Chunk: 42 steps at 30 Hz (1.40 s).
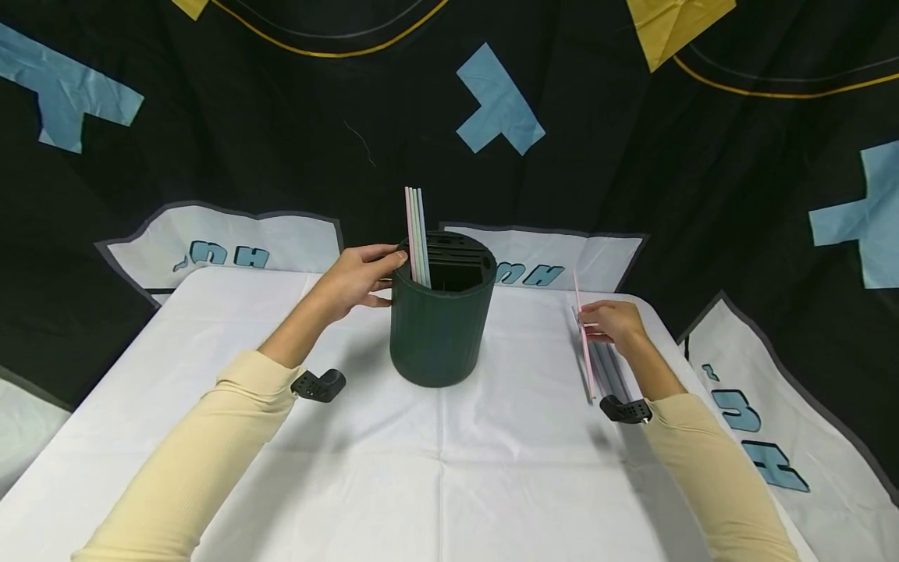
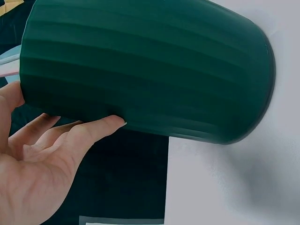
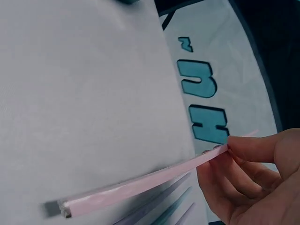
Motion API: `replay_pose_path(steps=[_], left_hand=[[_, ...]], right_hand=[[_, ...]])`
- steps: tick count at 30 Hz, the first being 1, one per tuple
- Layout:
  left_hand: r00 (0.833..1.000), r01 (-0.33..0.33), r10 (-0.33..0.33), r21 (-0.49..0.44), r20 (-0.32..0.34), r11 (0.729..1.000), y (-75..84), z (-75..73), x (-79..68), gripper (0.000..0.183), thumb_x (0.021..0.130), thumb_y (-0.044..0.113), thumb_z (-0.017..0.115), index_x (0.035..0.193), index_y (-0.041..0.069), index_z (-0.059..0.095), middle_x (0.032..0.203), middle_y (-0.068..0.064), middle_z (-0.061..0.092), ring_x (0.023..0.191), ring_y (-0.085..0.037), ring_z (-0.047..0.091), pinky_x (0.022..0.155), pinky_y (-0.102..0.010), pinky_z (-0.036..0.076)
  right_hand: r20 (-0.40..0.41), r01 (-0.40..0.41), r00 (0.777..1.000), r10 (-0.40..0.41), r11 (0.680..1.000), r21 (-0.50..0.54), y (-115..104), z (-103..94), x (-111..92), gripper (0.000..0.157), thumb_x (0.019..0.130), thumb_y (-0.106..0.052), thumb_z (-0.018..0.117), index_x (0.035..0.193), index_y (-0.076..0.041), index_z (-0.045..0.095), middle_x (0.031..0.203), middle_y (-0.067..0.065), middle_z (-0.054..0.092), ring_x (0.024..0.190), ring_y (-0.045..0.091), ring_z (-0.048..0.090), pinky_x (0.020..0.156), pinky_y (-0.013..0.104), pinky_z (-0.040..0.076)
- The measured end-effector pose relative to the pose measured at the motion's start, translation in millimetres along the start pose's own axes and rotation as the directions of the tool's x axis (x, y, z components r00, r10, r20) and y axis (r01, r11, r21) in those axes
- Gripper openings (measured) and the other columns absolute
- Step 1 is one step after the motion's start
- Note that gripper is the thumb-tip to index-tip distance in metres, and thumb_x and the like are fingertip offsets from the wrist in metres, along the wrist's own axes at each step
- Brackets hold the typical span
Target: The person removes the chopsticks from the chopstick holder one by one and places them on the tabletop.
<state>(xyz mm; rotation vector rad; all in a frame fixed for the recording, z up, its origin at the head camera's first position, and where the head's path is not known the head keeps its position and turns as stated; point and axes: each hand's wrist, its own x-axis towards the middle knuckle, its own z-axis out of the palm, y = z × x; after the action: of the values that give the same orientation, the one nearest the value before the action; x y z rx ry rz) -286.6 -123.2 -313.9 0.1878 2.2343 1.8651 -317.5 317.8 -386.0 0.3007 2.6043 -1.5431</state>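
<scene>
A dark green ribbed container (image 1: 438, 336) with a slotted black top stands upright on the table. My left hand (image 1: 358, 281) holds it at the left of its rim; in the left wrist view, fingertips (image 2: 115, 121) lie against the ribbed side. Several slim pastel sticks (image 1: 416, 234) stand inside, close to those fingers. Off to the right, my right hand (image 1: 611, 320) pinches a long thin pink stick (image 3: 140, 185) between thumb and fingers. Beneath that hand, several purple and teal sticks (image 3: 161, 201) lie side by side on the table.
The white-covered table (image 1: 435, 484) reaches back to a black curtain (image 1: 295, 148) with blue and yellow tape on it. White panels with blue letters (image 1: 544, 275) hang past the table's back and right edges. Black wrist mounts (image 1: 319, 385) sit at both sleeves.
</scene>
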Motion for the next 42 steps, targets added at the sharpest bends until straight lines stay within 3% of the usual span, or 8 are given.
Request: replay_pose_path(steps=[9, 20, 36, 42], left_hand=[[1.000, -0.002, 0.002, 0.014, -0.007, 1.000, 1.0, 0.8, -1.2, 0.057, 0.104, 0.034, 0.057, 0.154, 0.008, 0.042, 0.151, -0.017, 0.051, 0.136, -0.040, 0.053, 0.094, -0.053, 0.057], [1.000, 0.000, 0.000, 0.016, -0.011, 1.000, 2.8, 0.8, -2.5, 0.057, 0.104, 0.034, 0.057, 0.154, 0.009, 0.042, 0.151, -0.017, 0.051, 0.136, -0.040, 0.054, 0.094, -0.054, 0.057], [1.000, 0.001, -0.001, 0.011, -0.007, 1.000, 0.4, 0.6, 0.4, 0.057, 0.104, 0.034, 0.057, 0.154, 0.009, 0.042, 0.151, -0.017, 0.051, 0.136, -0.040, 0.053, 0.094, -0.054, 0.057], [1.000, -0.002, 0.002, 0.009, 0.002, 1.000, 1.2, 0.8, -0.3, 0.059, 0.105, 0.033, 0.056, 0.155, 0.007, 0.040, 0.153, -0.019, 0.049, 0.138, -0.041, 0.051, 0.096, -0.056, 0.055]], right_hand=[[0.041, -0.037, 0.998, 0.038, 0.999, -0.007, 17, 3.7, 5, 0.041, 0.099, -0.010, 0.062, 0.132, 0.013, 0.056, 0.091, -0.001, 0.071, 0.084, 0.014, 0.072, 0.087, 0.037, 0.063], [-0.018, -0.049, 0.999, 0.048, 0.998, -0.037, 29, 10.4, 6, 0.040, 0.095, -0.009, 0.067, 0.127, 0.015, 0.060, 0.086, 0.001, 0.071, 0.073, 0.006, 0.067, 0.072, 0.026, 0.063], [-0.009, -0.084, 0.996, 0.084, 0.995, -0.057, 40, 12.4, 7, 0.039, 0.097, -0.011, 0.065, 0.129, 0.011, 0.061, 0.098, 0.006, 0.070, 0.077, 0.005, 0.063, 0.075, 0.024, 0.062], [-0.016, -0.098, 0.995, 0.097, 0.994, -0.050, 45, 11.9, 9, 0.040, 0.097, -0.012, 0.065, 0.130, 0.010, 0.062, 0.093, 0.002, 0.071, 0.073, 0.004, 0.063, 0.071, 0.019, 0.060]])
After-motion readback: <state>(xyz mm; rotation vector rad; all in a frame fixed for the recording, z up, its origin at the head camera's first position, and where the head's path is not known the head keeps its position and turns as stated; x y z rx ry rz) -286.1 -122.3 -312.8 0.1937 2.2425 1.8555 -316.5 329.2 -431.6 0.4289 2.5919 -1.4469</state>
